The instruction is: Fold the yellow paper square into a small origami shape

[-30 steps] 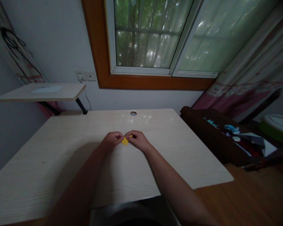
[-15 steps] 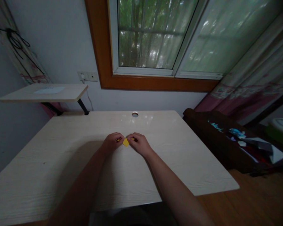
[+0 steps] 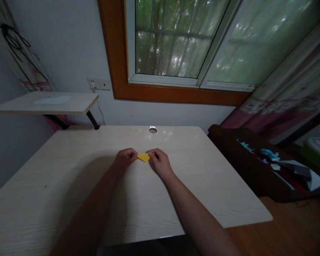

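Note:
A small yellow piece of folded paper (image 3: 144, 157) is stretched between my two hands, just over the pale wooden desk (image 3: 202, 192). Its visible part tapers to a point toward me. My left hand (image 3: 124, 159) pinches its left end between thumb and fingers. The right end is gripped by my right hand (image 3: 160, 161), whose thumb lies on the near side. Fingers cover both ends of the paper, so its full outline is hidden.
A raised shelf (image 3: 77, 103) on black legs stands at the desk's back left, with a white sheet (image 3: 52, 100) on it. A round cable hole (image 3: 153, 131) sits near the back edge. Right of the desk, a dark brown couch-like piece (image 3: 229, 149) holds several items.
My hands have moved slightly apart, and more of the yellow paper shows between them. The left hand has shifted a little left, the right a little right. The view has tilted slightly.

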{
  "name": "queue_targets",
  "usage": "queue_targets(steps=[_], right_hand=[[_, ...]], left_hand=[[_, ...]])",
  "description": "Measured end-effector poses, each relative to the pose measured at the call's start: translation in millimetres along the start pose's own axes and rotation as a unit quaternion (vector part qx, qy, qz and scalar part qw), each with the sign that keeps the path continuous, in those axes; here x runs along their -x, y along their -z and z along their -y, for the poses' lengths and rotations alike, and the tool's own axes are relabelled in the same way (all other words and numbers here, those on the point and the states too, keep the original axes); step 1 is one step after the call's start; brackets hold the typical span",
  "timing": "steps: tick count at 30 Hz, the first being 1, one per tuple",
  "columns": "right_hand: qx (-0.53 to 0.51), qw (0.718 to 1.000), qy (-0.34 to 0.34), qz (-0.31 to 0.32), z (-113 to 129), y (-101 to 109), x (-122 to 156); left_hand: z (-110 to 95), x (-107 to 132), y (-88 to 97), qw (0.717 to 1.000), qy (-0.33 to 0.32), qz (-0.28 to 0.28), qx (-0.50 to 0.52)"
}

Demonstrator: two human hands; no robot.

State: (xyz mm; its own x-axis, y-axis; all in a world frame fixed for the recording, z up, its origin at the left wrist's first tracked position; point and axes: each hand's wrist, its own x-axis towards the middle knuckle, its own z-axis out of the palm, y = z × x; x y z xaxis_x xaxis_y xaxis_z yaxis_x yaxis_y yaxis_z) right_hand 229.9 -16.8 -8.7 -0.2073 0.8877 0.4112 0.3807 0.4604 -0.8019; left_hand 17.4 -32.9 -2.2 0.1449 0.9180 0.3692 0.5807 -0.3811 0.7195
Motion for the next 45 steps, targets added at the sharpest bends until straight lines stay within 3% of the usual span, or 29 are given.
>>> queue_targets(steps=[6,10,14,19,32,37,40,45], right_hand=[[0.002,0.998,-0.033,-0.054,-7.1,-0.1,-1.4],[0.001,0.999,-0.034,-0.04,-8.0,-1.0,-1.1],[0.005,1.0,-0.01,-0.007,-3.9,-0.7,0.2],[-0.003,1.0,-0.007,0.002,-2.8,0.9,2.0],[-0.009,0.999,0.042,0.033,6.5,5.1,5.9],[0.031,0.991,0.11,0.068,12.4,4.5,7.6],[0.042,0.988,0.139,0.059,14.9,4.5,9.2],[0.046,0.988,0.144,0.035,16.9,6.6,10.9]], left_hand=[[-0.6,0.2,3.9,0.996,0.07,-0.041,0.047],[-3.2,0.3,4.7,0.992,0.083,-0.058,0.081],[-7.6,-0.6,2.5,0.996,0.032,-0.056,0.067],[-10.1,0.6,0.4,0.997,-0.023,-0.01,0.067],[-1.8,3.1,-7.3,0.998,-0.055,0.019,-0.012],[-3.6,4.9,-8.3,0.995,-0.096,-0.011,-0.023],[-6.1,5.5,-8.9,0.992,-0.123,-0.034,-0.019],[-10.4,5.7,-8.7,0.988,-0.146,-0.021,-0.035]])
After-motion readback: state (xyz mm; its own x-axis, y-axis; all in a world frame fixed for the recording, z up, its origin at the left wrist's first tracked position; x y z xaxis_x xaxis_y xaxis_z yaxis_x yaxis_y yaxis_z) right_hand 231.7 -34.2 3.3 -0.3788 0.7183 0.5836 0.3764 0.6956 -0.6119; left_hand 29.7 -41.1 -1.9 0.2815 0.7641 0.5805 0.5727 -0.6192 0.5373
